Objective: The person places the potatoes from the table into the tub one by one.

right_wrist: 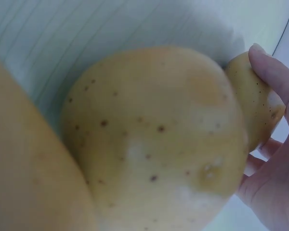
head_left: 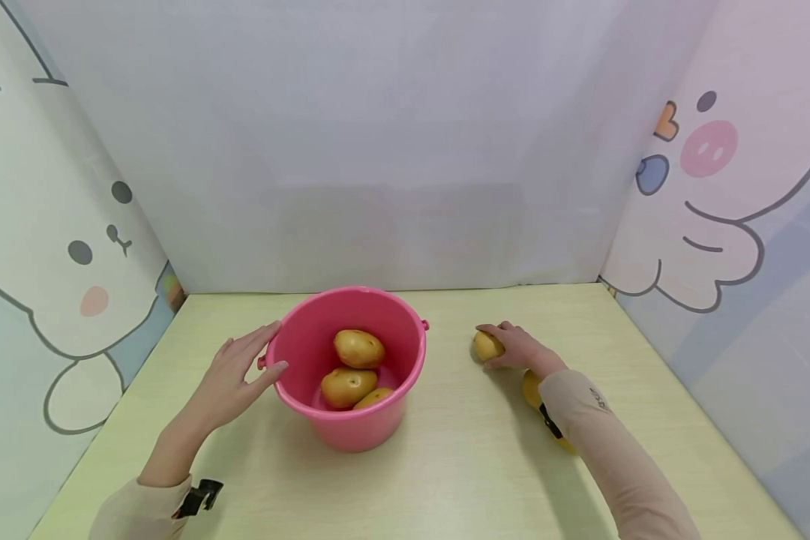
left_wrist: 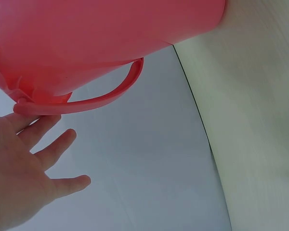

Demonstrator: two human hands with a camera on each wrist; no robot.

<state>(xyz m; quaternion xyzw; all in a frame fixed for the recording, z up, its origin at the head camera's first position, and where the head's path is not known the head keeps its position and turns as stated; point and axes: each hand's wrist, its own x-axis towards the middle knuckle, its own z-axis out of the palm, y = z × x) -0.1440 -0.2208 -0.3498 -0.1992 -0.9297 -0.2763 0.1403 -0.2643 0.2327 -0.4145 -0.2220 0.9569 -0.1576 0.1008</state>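
Note:
A pink bucket (head_left: 354, 427) stands upright on the table with 3 potatoes visible inside, one of them a yellow potato (head_left: 359, 349). My left hand (head_left: 232, 379) touches the bucket's left rim by the handle lug, fingers straight and spread; in the left wrist view the hand (left_wrist: 26, 161) lies beside the pink handle (left_wrist: 101, 102). To the right of the bucket, my right hand (head_left: 520, 349) grips a small potato (head_left: 487, 346) on the table, thumb and fingers round its sides. In the right wrist view this potato (right_wrist: 253, 96) is partly covered by the hand.
More potatoes lie under my right forearm, among them a speckled potato (right_wrist: 154, 134) and another potato (right_wrist: 33, 159) close to the wrist camera; the sleeve partly hides them in the head view. A pale wall (head_left: 391, 150) closes off the table's back, with cartoon-printed panels (head_left: 715, 225) at the sides.

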